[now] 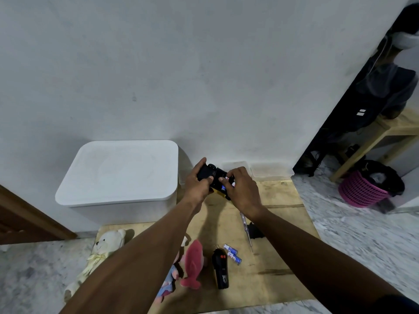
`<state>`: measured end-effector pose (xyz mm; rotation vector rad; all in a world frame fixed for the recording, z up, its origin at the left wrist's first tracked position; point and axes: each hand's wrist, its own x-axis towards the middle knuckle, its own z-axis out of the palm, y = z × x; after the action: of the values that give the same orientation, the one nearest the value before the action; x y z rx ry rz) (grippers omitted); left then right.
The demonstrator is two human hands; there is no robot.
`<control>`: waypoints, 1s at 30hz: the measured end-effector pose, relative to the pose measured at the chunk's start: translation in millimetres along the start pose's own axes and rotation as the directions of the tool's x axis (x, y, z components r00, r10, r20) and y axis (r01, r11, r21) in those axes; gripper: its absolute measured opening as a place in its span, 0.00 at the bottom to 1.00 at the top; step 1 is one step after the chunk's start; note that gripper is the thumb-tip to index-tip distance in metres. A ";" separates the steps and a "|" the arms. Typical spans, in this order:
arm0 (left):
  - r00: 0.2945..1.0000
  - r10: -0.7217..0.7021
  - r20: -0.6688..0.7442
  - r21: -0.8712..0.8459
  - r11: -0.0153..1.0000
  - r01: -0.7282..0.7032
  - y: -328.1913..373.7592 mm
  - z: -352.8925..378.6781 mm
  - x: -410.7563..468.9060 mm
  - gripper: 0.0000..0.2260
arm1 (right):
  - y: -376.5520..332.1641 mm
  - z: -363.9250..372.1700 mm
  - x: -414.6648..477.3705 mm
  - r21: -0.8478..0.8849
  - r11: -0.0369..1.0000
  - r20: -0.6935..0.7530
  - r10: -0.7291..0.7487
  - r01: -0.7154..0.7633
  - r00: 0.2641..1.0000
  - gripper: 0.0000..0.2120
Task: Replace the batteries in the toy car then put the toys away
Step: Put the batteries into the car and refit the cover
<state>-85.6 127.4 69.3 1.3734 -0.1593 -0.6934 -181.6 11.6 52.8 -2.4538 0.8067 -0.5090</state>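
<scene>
Holding the toy car in the air over the far end of the wooden board, both hands meet in front of the white wall. The left hand grips the car's black body from the left side, fingers curled over the top and thumb across the near face. The right hand has its fingers curled at the car's near face, where they pinch a blue-and-white battery. Whether the cell is fully seated cannot be told, as the fingers cover most of it.

The following items lie on the board, nearer the person:

- Two loose batteries rest side by side, just beside a black remote control with red buttons.
- A screwdriver lies lengthwise beside the right forearm, next to a small black part.
- A pink fish plush lies left of the remote control.
- A doll is partly hidden by the left forearm.
- A white teddy bear lies at the board's left edge.

A white lidded bin stands against the wall, left of the hands. A pink basket stands well apart at the right.
</scene>
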 end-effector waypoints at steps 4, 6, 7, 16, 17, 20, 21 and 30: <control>0.999 -0.016 -0.028 -0.061 0.998 0.014 0.7 5.7 -4.5 0.29 | -0.7 -4.8 4.0 -0.027 1.000 -0.011 0.006 -0.006 1.000 0.13; 0.999 -0.020 -0.032 -0.075 0.997 0.017 1.2 7.3 -6.4 0.29 | -0.6 -6.4 4.8 -0.030 0.999 -0.010 0.015 -0.015 1.000 0.13; 0.999 -0.021 -0.034 -0.077 0.997 0.019 1.2 7.2 -7.0 0.29 | -0.7 -6.0 4.3 -0.027 0.999 -0.009 0.020 -0.020 1.000 0.13; 0.997 -0.047 -0.054 -0.092 0.995 0.042 -1.4 4.0 -10.6 0.29 | -1.9 -0.6 3.4 -0.038 0.998 0.003 0.041 -0.041 0.999 0.13; 0.998 -0.046 -0.051 -0.092 0.995 0.042 -1.0 4.0 -10.5 0.29 | -2.4 -0.7 3.7 -0.034 0.999 0.001 0.043 -0.043 0.999 0.13; 0.997 -0.049 -0.054 -0.087 0.995 0.044 -1.8 3.6 -8.2 0.29 | -2.7 -1.6 4.5 -0.024 0.998 0.002 0.053 -0.053 0.999 0.12; 0.997 -0.049 -0.056 -0.081 0.996 0.044 -2.1 3.2 -7.4 0.29 | -3.0 -2.4 4.8 -0.018 0.998 0.001 0.059 -0.059 0.998 0.12; 0.999 -0.019 -0.038 -0.047 0.999 0.018 1.9 -0.4 -2.5 0.26 | -11.1 -10.6 3.6 0.071 0.997 -0.041 0.008 -0.005 0.999 0.17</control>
<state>-86.8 129.2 71.7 1.3438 -0.0992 -0.6816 -179.1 13.4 68.2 -2.3824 0.7996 -0.5775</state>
